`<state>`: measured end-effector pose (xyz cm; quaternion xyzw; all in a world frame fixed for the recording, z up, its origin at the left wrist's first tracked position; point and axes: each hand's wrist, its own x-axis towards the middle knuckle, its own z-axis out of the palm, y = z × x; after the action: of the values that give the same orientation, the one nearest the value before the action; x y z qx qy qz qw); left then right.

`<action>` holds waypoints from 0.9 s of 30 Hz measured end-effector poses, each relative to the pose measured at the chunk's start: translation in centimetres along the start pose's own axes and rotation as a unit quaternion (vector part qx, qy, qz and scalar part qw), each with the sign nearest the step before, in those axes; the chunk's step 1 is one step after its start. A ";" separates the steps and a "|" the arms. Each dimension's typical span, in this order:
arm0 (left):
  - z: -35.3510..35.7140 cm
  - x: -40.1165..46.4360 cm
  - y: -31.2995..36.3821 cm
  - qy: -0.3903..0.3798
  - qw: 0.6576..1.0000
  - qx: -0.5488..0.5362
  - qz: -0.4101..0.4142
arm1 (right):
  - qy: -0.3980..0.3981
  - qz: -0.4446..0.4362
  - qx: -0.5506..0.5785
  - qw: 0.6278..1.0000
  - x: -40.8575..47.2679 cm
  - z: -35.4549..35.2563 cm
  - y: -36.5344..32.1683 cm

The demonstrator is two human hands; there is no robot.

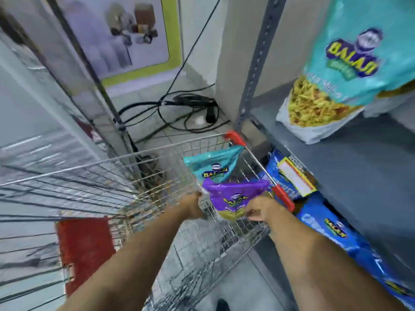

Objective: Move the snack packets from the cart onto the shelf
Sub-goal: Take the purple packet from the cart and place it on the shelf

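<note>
A wire cart stands against the grey metal shelf. Inside its far right corner a teal snack packet leans upright, and a purple snack packet stands in front of it. My right hand grips the purple packet at its lower right edge. My left hand is down at the left of the two packets, its fingers hidden behind them. A large teal snack packet stands on the shelf at the upper right.
Blue snack packets lie on the lower shelf level beside the cart. Black cables are coiled on the tiled floor beyond the cart. A red flap hangs at the cart's near left. A metal rack rises at the left.
</note>
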<state>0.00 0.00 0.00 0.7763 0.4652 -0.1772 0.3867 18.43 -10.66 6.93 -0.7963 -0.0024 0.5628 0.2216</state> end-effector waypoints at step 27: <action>-10.5 -6.9 3.1 0.010 0.930 -0.341 0.139 | -0.175 -0.257 0.271 0.911 -5.4 1.1 -1.3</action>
<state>-1.70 3.18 12.48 0.6562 0.3890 0.0554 0.6442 15.79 -10.51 11.93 -0.5668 -0.0928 0.5957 0.5615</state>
